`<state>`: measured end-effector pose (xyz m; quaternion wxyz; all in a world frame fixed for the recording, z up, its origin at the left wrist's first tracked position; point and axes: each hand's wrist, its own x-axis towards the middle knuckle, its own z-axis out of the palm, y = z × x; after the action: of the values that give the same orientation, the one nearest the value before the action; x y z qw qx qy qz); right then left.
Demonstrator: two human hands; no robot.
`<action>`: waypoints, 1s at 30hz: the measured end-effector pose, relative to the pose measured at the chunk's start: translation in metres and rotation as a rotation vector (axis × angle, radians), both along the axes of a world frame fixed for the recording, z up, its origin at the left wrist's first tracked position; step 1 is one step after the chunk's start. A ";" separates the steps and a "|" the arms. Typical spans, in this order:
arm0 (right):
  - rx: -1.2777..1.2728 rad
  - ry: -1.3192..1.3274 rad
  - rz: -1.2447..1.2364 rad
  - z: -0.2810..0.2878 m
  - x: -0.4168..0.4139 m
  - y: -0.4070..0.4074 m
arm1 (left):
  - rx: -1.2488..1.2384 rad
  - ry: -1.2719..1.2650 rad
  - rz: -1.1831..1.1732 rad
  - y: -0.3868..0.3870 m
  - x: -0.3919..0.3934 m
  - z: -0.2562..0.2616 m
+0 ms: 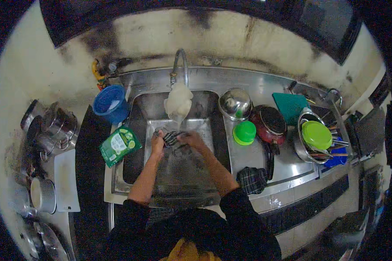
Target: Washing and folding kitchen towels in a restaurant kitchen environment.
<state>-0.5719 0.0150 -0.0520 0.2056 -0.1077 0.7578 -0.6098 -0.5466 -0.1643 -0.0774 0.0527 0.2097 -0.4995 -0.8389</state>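
Both my hands are over a stainless steel sink [183, 192], under the tap. My left hand [157, 144] grips one end of a dark striped cloth [172, 138]. The other end is at my right hand [192, 141], which looks blurred, its fingers on the fabric. A thin stream of water [179, 126] runs down to the cloth from a whitish wrapping [179, 101], perhaps cloth or plastic, around the spout of the flexible metal tap [180, 58]. Part of the cloth is hidden by my fingers.
Left of the sink are a blue plastic bucket [110, 103] and a green pouch [120, 146]. To the right sit a steel bowl [236, 102], a green bowl [244, 132], a red pan [269, 124], a checked cloth [252, 180] and a dish-filled steel basin [300, 146].
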 end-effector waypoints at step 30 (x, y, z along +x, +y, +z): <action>0.392 0.803 -0.290 0.046 0.064 -0.016 | -0.306 -0.029 0.080 0.077 0.035 0.075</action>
<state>-0.5074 -0.0013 -0.0057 -0.1744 -0.1873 0.8855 -0.3878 -0.5115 -0.0871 -0.0021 0.1103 0.2310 -0.6133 -0.7472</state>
